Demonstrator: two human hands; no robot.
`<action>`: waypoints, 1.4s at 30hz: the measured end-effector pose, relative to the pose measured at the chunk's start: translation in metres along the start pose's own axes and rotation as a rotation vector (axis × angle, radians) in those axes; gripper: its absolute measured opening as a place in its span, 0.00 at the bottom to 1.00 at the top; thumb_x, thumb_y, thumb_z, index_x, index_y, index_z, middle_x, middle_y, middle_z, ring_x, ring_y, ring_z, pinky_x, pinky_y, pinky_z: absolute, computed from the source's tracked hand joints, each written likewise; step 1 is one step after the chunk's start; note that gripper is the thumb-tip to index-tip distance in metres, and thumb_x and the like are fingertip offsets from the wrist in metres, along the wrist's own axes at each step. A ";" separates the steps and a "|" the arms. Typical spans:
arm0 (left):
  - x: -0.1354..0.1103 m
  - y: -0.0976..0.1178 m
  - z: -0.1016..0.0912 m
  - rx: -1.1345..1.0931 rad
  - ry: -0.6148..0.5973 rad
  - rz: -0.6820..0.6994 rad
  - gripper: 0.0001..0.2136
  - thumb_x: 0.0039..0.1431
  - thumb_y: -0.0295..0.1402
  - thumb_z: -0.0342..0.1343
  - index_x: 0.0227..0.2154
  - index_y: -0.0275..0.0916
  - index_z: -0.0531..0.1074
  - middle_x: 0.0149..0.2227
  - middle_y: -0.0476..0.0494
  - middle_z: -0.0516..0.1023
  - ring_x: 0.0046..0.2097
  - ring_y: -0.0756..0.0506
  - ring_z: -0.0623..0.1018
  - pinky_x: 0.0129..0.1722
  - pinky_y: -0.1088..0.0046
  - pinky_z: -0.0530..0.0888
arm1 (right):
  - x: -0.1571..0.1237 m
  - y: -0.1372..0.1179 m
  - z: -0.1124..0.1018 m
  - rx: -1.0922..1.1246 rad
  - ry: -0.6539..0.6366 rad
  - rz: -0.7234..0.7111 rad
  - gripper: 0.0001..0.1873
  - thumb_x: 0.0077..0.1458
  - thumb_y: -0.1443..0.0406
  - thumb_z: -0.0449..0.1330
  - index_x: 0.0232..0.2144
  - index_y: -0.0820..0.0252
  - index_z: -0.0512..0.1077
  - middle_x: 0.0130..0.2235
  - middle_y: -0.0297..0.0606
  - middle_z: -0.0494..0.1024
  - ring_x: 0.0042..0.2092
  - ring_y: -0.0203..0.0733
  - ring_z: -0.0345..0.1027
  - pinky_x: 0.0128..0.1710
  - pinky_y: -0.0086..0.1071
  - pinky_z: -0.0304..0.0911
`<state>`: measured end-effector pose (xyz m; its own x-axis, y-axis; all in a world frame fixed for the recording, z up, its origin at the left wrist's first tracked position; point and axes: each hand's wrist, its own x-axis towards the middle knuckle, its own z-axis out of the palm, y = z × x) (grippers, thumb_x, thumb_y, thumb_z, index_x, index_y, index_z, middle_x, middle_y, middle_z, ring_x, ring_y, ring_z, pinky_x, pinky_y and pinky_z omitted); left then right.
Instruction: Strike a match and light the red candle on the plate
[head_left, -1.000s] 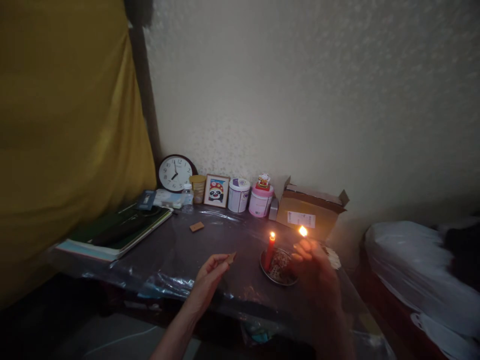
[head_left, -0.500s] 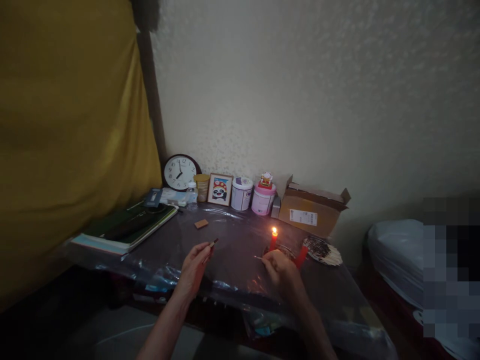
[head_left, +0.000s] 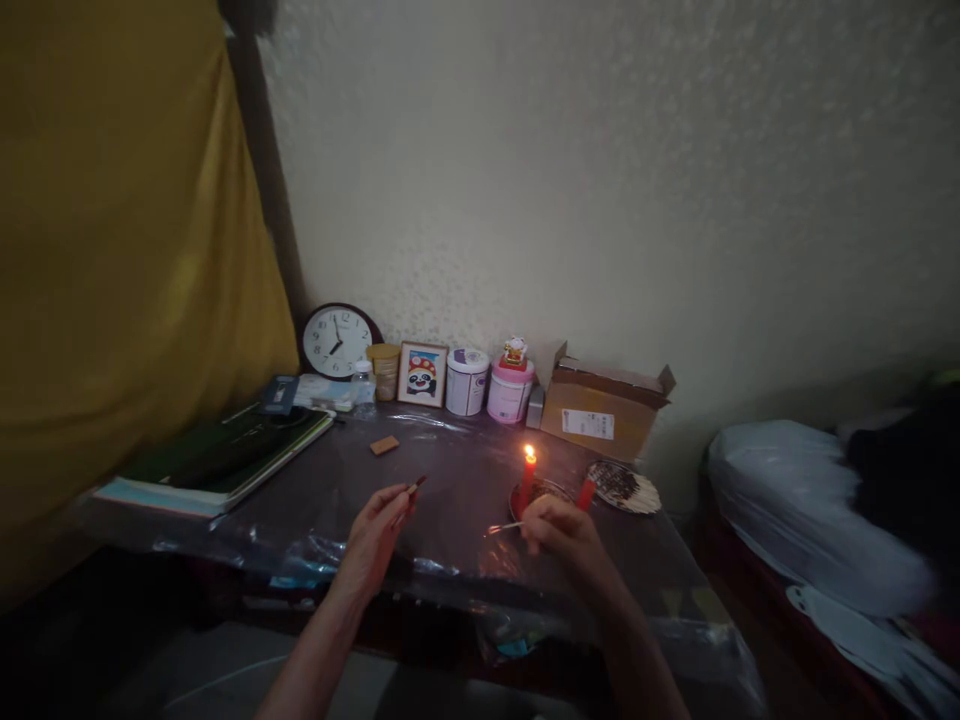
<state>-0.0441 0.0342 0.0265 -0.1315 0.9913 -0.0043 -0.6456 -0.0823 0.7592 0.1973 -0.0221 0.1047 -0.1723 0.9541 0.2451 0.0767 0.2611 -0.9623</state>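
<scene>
My left hand (head_left: pixel 379 530) is closed in a pinch on a short stick with a dark end (head_left: pixel 417 484), held above the dark tabletop. Between the fingertips of my right hand (head_left: pixel 562 535) is a thin pale stick (head_left: pixel 507 526), its reddish tip pointing left. Just behind that hand stands a lit red candle (head_left: pixel 529 485) on a round dish (head_left: pixel 516 501), partly hidden by my fingers. A second red candle (head_left: pixel 586 494), unlit and tilted, shows to the right. Farther right, a plate (head_left: pixel 624 487) bears many thin sticks, dark at one end and pale at the other.
A small brown rectangle (head_left: pixel 384 446) lies mid-table. Along the wall are a clock (head_left: pixel 337 342), a panda picture frame (head_left: pixel 423 375), two tins (head_left: pixel 466 384) and a cardboard box (head_left: pixel 604 410). Large books (head_left: pixel 225 460) lie left. Clear plastic (head_left: pixel 442 570) covers the table.
The view has shifted slightly right. My right hand has drawn a little away from the candle, and its stick shows longer. My left hand keeps its pinch.
</scene>
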 end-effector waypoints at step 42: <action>-0.003 -0.010 0.006 0.060 -0.023 -0.055 0.12 0.38 0.32 0.66 0.29 0.36 0.75 0.32 0.44 0.80 0.38 0.46 0.77 0.43 0.70 0.68 | -0.048 -0.027 -0.107 -0.007 0.447 -0.322 0.18 0.47 0.49 0.56 0.18 0.53 0.63 0.20 0.30 0.63 0.19 0.33 0.53 0.18 0.28 0.52</action>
<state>-0.0328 0.0331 0.0227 -0.0789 0.9964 -0.0325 -0.6049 -0.0219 0.7960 0.3083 -0.0592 0.1320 0.2458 0.7950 0.5546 0.0963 0.5493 -0.8301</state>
